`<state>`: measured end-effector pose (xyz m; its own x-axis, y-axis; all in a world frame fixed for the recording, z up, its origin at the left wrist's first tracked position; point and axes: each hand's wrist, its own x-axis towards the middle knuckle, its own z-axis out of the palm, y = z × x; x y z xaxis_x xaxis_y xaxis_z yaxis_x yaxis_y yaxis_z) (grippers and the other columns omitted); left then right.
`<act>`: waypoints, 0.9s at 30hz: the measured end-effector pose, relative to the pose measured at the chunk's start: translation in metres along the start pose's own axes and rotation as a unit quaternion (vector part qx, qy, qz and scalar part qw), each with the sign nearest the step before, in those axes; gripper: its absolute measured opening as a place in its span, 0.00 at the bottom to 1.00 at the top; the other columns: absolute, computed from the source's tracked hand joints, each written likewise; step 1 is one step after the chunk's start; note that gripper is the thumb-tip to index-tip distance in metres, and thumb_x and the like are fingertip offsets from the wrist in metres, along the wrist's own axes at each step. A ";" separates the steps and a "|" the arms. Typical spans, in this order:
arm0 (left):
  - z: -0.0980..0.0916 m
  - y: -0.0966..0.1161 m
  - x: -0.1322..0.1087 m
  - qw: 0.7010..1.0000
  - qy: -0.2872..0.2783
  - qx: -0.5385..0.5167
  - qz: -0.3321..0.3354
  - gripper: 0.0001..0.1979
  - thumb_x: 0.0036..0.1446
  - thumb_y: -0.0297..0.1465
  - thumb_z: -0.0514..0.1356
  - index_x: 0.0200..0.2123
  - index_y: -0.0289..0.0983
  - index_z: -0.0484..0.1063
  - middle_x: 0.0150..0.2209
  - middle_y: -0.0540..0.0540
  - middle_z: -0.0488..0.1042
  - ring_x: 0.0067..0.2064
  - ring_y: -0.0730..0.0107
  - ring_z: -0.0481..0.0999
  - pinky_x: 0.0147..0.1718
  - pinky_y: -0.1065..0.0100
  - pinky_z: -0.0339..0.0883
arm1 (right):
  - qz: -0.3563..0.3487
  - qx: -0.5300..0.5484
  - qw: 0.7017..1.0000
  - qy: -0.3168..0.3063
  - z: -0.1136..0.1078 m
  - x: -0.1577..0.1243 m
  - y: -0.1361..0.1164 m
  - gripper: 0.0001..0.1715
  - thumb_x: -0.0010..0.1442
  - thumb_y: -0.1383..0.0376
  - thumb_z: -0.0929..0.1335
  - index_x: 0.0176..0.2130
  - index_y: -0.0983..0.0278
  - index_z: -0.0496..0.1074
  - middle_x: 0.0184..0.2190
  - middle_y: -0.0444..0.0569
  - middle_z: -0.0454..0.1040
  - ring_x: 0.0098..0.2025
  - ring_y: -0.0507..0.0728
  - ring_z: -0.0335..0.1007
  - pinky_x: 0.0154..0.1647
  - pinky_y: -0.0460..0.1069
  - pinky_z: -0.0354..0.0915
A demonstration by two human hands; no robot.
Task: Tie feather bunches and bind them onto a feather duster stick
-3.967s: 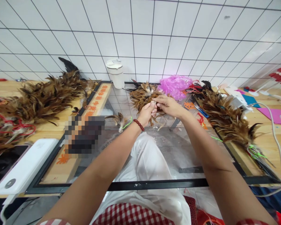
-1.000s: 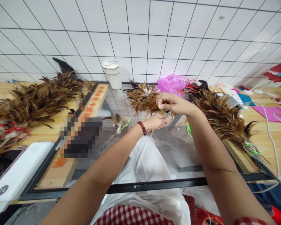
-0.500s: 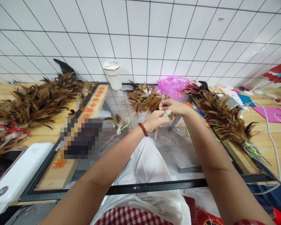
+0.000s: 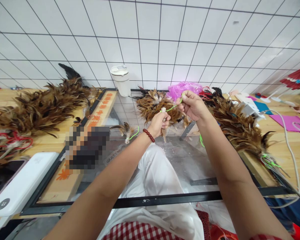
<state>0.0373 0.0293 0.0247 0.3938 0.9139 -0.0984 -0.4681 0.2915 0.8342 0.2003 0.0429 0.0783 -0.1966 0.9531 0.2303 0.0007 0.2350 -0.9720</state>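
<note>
My left hand (image 4: 160, 126), with a beaded bracelet at the wrist, is closed around a small feather bundle (image 4: 164, 136); its pale quill ends stick out above the fist and its tips below. A bright green string (image 4: 170, 108) runs from those quill ends to my right hand (image 4: 192, 105), which pinches it between thumb and fingers, up and to the right. The string looks taut. Behind my hands lies a pile of brown feathers (image 4: 148, 106). Left of my left hand, another small feather bundle (image 4: 126, 132) tied with green string rests on the glass.
Long feather garlands lie at left (image 4: 45, 106) and right (image 4: 237, 123). A white lidded cup (image 4: 121, 81) stands by the tiled wall, and a pink plastic bag (image 4: 183, 89) sits behind my right hand. A white power bank (image 4: 22, 183) and a white cable (image 4: 288, 143) flank the black-framed glass.
My hands, close together before, have moved apart. The right hand went up with the string, drawing it out, while the left turned into a fist around the feather bundle and shifted slightly left.
</note>
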 end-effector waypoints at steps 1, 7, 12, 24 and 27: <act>0.000 -0.001 0.000 1.000 0.002 0.004 0.001 0.08 0.47 0.25 0.53 0.21 0.36 0.54 0.21 0.54 0.60 0.14 0.88 0.48 0.13 0.79 0.37 | -0.002 0.010 1.000 0.006 -0.001 -0.001 -0.003 0.18 0.55 0.52 0.68 0.31 0.60 0.58 0.22 0.39 0.64 0.19 0.47 0.54 0.20 0.43 0.53; 0.006 -0.006 -0.003 0.998 0.003 0.061 0.026 0.09 0.52 0.25 0.55 0.22 0.35 0.58 0.20 0.54 0.59 0.15 0.87 0.49 0.14 0.78 0.38 | 0.121 -0.078 0.985 -0.090 0.010 -0.002 0.004 0.23 0.44 0.52 0.76 0.32 0.64 0.68 0.19 0.40 0.66 0.18 0.46 0.55 0.16 0.43 0.47; 0.009 -0.011 -0.002 0.995 0.032 0.086 0.042 0.12 0.54 0.27 0.59 0.22 0.35 0.58 0.19 0.55 0.57 0.15 0.87 0.50 0.15 0.78 0.37 | 0.108 -0.061 0.991 -0.050 0.035 0.000 0.015 0.22 0.43 0.53 0.76 0.25 0.65 0.67 0.16 0.40 0.66 0.18 0.48 0.60 0.17 0.43 0.52; 0.005 0.002 -0.005 1.000 -0.014 -0.020 0.019 0.13 0.60 0.34 0.57 0.26 0.35 0.59 0.20 0.56 0.55 0.16 0.86 0.48 0.14 0.81 0.41 | 0.064 -0.037 0.997 -0.026 0.028 0.000 0.007 0.19 0.50 0.54 0.73 0.29 0.65 0.67 0.20 0.41 0.66 0.20 0.45 0.56 0.19 0.42 0.52; 0.004 0.002 -0.005 0.998 0.016 -0.046 0.050 0.13 0.59 0.34 0.58 0.26 0.35 0.58 0.24 0.54 0.60 0.17 0.88 0.50 0.15 0.81 0.44 | 0.067 -0.016 0.998 -0.011 0.024 0.000 0.002 0.15 0.54 0.56 0.70 0.30 0.66 0.68 0.19 0.38 0.60 0.18 0.44 0.51 0.18 0.42 0.47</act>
<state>0.0377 0.0241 0.0297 0.3173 0.9476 -0.0361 -0.5748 0.2225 0.7874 0.1764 0.0383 0.0749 -0.2139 0.9721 0.0967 0.0601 0.1119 -0.9919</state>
